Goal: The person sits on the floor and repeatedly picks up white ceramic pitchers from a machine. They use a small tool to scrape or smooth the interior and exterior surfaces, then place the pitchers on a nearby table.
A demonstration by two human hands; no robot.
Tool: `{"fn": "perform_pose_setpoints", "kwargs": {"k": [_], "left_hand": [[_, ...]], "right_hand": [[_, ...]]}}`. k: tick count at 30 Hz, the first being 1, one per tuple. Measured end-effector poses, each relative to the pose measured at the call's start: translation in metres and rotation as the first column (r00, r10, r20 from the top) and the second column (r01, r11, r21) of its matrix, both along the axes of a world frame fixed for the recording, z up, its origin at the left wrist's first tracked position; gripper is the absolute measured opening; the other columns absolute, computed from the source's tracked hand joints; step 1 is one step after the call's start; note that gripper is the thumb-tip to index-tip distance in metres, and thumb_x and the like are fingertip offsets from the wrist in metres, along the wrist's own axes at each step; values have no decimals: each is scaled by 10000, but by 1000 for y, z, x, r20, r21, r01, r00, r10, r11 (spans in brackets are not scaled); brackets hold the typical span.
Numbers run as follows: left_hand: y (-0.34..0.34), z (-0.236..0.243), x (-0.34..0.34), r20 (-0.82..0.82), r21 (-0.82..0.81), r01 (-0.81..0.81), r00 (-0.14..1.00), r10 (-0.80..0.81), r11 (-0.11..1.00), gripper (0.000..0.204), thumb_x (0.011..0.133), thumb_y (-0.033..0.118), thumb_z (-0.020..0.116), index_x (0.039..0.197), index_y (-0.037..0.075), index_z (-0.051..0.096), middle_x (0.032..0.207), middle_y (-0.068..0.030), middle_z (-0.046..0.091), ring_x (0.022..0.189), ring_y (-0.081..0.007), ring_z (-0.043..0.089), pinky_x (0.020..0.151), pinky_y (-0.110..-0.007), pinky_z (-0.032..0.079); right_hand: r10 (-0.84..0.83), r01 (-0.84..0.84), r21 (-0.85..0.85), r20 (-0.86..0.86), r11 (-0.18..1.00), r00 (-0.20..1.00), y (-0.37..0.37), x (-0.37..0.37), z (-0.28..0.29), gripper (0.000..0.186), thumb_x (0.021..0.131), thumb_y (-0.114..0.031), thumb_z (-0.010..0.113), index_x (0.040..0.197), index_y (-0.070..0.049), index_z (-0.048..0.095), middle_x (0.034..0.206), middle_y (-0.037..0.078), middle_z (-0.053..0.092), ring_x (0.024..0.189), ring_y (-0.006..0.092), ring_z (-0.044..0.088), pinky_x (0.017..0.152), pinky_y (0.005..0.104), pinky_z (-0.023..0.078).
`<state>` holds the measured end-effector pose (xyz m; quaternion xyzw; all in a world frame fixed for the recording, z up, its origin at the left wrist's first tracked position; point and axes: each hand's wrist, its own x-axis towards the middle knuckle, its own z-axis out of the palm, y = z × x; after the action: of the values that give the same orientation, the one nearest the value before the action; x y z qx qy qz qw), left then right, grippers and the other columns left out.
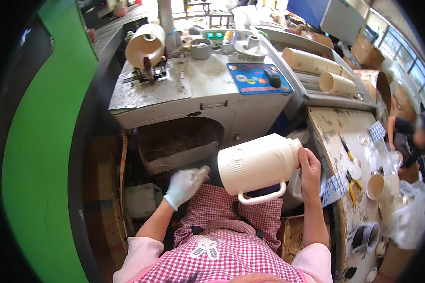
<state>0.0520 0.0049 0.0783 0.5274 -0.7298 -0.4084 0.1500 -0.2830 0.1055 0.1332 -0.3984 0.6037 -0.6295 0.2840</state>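
A cream plastic thermos jug shell (257,165) lies on its side in the air above my lap. Raised concentric rings mark its side, and its loop handle hangs downward. Closed around the narrow neck at its right end is my right hand (310,172), which is bare. My left hand (185,186) wears a pale glove and is held just left of the jug's wide end, apart from it. Its fingers stretch toward the jug, slightly blurred, with nothing seen in them.
Ahead, a white cabinet bears a clamp fixture with a cream cylinder (145,46), a grey bowl (201,49) and a blue mouse pad (255,78). Cream shells lie in a tray (335,100) at right. Yellow-handled pliers (352,187) rest on the worn bench; another person sits beyond.
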Motion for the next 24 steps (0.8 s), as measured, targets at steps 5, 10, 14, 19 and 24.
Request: {"fn": "perform_pose_setpoints", "kwargs": {"k": [5,10,14,19,24], "left_hand": [[12,-54,-2,-826,561,491,283,487,667,512,1080,393,574,1406,-2,585,1298,-96,710,1223,-217,674,1012,-388,568],[5,-84,5,-844,513,592,212,493,622,635,970,233,753,1500,14,481,1407,-119,641,1315,-235,624,1111,-430,531],[14,-121,-11,-780,580,655,277,561,483,751,902,161,778,1548,0,430,1470,-140,593,1341,-273,595,1139,-461,485],[21,-174,-14,-793,437,823,161,588,364,803,857,145,810,1548,-16,434,1479,-167,584,1346,-293,585,1164,-455,447],[18,-193,-10,-756,509,805,249,606,304,872,820,148,853,1558,-11,418,1487,-155,580,1361,-284,576,1168,-444,442]], "right_hand": [[264,-249,108,-586,962,766,-30,10,16,281,1017,-256,704,961,12,764,836,67,698,816,194,625,780,309,493],[171,-190,71,-794,979,583,-113,44,91,284,1019,-278,677,1038,-9,768,859,146,694,847,282,660,778,380,501],[465,-527,193,-760,828,453,-275,110,113,593,1039,-525,574,1222,30,681,863,188,726,828,288,710,764,420,531],[407,-252,335,-846,908,345,-463,208,126,889,929,-767,577,1218,68,678,1142,276,732,1055,340,739,914,423,591],[231,-200,150,-844,968,484,-520,243,127,280,942,-238,633,1086,-59,792,1046,190,777,1011,342,751,879,410,585]]}}
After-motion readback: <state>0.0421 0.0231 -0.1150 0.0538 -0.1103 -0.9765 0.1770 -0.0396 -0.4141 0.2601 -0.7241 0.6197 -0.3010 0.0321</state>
